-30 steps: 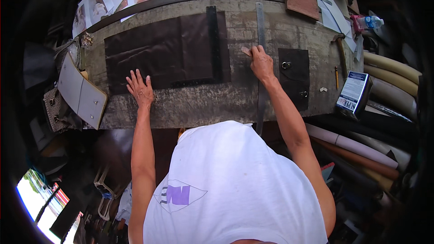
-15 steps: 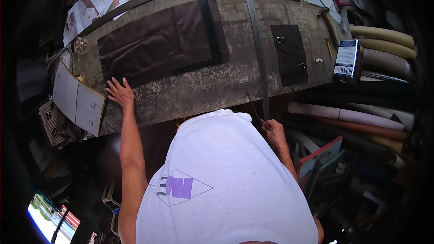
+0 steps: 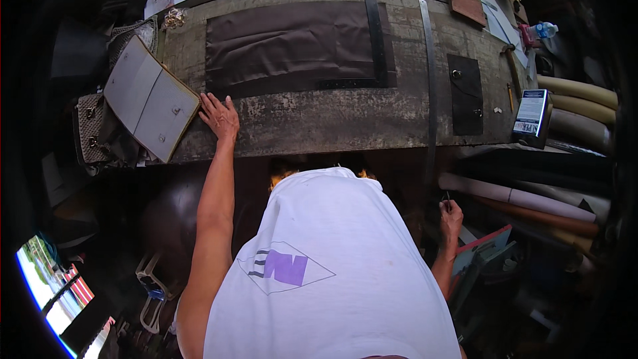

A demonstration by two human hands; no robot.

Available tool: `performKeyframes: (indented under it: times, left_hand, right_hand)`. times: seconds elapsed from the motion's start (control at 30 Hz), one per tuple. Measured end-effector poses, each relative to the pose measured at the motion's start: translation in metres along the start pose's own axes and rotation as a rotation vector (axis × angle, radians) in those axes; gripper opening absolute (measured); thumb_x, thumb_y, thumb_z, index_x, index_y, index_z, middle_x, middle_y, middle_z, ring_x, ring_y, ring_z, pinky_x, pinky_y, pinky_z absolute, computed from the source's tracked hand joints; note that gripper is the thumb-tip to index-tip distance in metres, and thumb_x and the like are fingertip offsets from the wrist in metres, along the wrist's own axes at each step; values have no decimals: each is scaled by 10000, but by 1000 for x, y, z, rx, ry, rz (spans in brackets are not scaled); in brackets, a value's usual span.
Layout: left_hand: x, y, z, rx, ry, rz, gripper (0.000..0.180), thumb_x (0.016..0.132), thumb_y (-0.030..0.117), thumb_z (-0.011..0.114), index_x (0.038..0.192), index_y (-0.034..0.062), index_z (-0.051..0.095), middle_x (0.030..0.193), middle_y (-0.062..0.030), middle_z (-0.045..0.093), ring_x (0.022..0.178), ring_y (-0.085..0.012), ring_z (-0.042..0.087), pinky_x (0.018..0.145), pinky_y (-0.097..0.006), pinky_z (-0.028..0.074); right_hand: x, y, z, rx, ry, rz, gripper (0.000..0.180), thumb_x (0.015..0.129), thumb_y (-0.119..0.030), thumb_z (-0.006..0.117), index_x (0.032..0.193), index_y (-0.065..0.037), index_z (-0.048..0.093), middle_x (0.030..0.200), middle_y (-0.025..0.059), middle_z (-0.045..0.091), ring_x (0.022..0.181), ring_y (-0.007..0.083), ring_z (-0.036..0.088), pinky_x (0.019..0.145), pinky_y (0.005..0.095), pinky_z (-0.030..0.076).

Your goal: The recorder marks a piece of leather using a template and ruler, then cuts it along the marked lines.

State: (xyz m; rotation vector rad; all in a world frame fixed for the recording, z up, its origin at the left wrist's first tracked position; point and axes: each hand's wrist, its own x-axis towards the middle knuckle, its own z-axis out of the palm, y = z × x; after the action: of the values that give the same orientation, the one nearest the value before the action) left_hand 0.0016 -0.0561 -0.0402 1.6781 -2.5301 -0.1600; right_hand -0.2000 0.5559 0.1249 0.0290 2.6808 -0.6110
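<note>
My left hand (image 3: 221,119) lies flat on the worn workbench (image 3: 319,119), fingers spread. Its fingertips are at the near left corner of a dark brown leather sheet (image 3: 286,46). On the sheet's right side rests a black L-shaped square (image 3: 376,40). My right hand (image 3: 451,221) is low, off the bench's front edge at the right. Its closed fingers grip a thin dark tool (image 3: 447,197); only a short end shows, so its kind is unclear. Between that hand and the sheet, a long metal ruler (image 3: 430,66) reaches over the bench edge.
Right of the ruler lies a dark leather piece with metal fittings (image 3: 466,96). A hammer (image 3: 512,60), a pencil (image 3: 510,96) and a tin (image 3: 531,116) are at the bench's right end. Rolled material (image 3: 518,196) is stacked beyond. A stiff grey panel (image 3: 149,93) leans at the left.
The view has swung, so the bench appears shifted right. My right hand has drawn back from the bench edge, and less of its tool shows. My left hand stays by the sheet's corner.
</note>
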Motion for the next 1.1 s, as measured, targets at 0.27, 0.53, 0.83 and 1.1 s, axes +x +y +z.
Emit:
performKeyframes:
  times: [0.27,0.53,0.83,1.1]
  left_hand:
    - [-73,60,-78,-699,-315,451,640,902,260,644,1431,4,391,1475,-205,388,1315,-379,447,1092,-458,374]
    - [-138,144,-123,-908,-963,648,500,898,260,663,1331,53,522,1030,-146,672,823,-216,654,728,-365,524]
    - [-160,106,-116,-1011,-732,-69,242,954,211,567,1041,-1,645,749,-59,620,693,-123,607,675,-290,501]
    - [-178,127,-84,-1406,-556,-73,405,896,157,677,1262,19,573,1016,-77,650,879,-126,628,775,-281,529]
  right_hand:
    - [3,-172,82,-20,-341,-581,149,832,-88,695,840,22,594,746,183,567,698,358,575,627,408,446]
    - [21,-284,97,52,-631,-926,160,848,-127,680,869,25,634,831,196,611,763,378,613,668,434,472]
    - [58,-302,112,-102,-740,-1072,194,846,-149,679,860,36,623,809,204,612,756,386,609,683,439,467]
    - [75,-317,110,-129,-832,-1162,152,855,-120,658,909,22,654,804,198,619,773,388,616,690,449,471]
